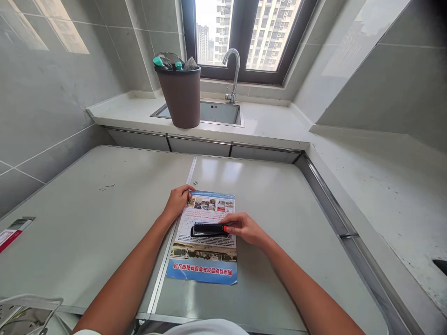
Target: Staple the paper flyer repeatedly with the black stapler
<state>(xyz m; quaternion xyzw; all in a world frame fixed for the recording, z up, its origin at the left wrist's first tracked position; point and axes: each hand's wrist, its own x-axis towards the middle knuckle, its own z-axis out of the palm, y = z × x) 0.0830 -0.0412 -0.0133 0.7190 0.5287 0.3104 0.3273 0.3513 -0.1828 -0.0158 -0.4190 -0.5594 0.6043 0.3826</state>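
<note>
Left hand: my left hand (177, 201) rests at the upper left corner of the flyer (206, 237), fingers curled over the paper's edge and pinning it flat.
Right hand: my right hand (244, 228) is closed lightly on the right end of the black device (208, 229), fingertips at its orange tip.
Black device: long, narrow, lying crosswise on the middle of the flyer, touching the paper; possibly a handheld scanner or stapler, I cannot tell which from this angle.
Flyer: printed sheet, small photos along its far end, a blue band with red characters along its near end; lies flat on the grey worktop (98, 218), just right of a seam in the surface.
Bin: brown waste bin (182, 95) stands on the white counter at the left edge of the sink (220, 113), filled with bottles and wrappers.
Faucet: chrome faucet (233, 74) behind the sink, below the window.
Far left: a red and white packet (12, 231) at the worktop's edge, well apart from my hands.
</note>
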